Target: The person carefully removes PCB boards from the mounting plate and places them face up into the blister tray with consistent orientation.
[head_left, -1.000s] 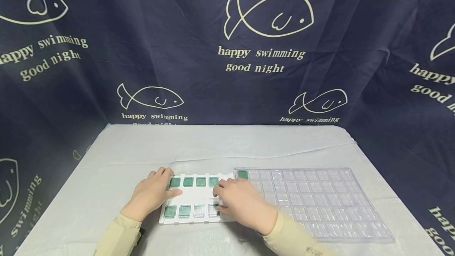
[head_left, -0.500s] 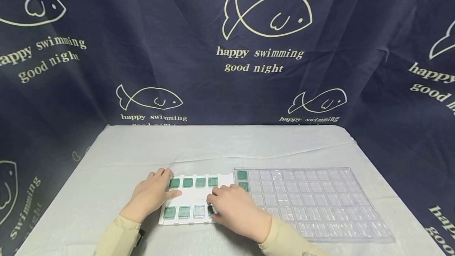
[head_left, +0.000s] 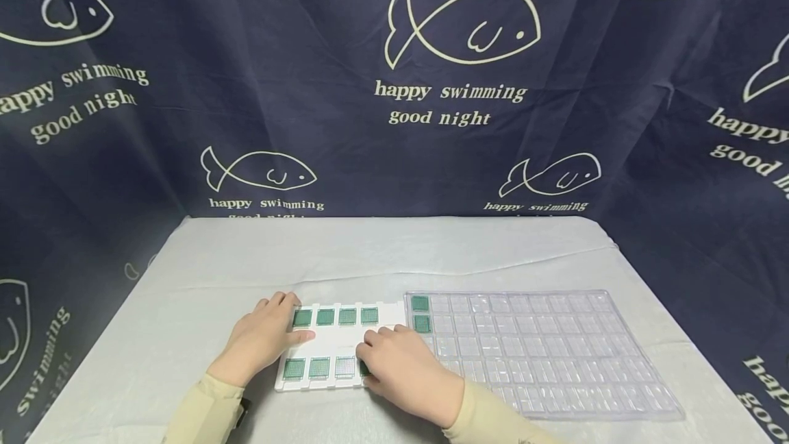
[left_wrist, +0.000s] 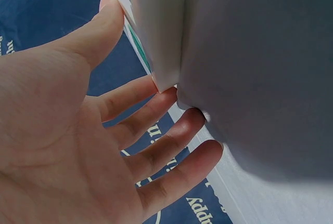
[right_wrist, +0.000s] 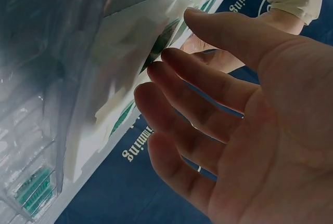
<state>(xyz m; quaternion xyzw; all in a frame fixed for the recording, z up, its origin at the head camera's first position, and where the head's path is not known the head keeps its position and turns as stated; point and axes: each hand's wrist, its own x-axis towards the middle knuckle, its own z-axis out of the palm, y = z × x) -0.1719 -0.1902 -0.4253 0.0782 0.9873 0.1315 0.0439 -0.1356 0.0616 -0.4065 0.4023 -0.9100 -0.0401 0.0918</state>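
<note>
The white tray (head_left: 337, 347) of green chips (head_left: 325, 316) lies on the bench (head_left: 382, 252), touching the clear tray (head_left: 555, 355) to its right. Its left edge is pressed by the left hand (head_left: 261, 336), fingers straight. Its near right corner is covered by the right hand (head_left: 407, 368), fingers loosely extended, nothing gripped.

Green gridded chips (head_left: 326, 316) sit in a white holder (head_left: 340, 344) beside a clear plastic tray (head_left: 555, 355) on a pale grey cloth (head_left: 370, 252), before a navy fish-print curtain (head_left: 394, 88).
</note>
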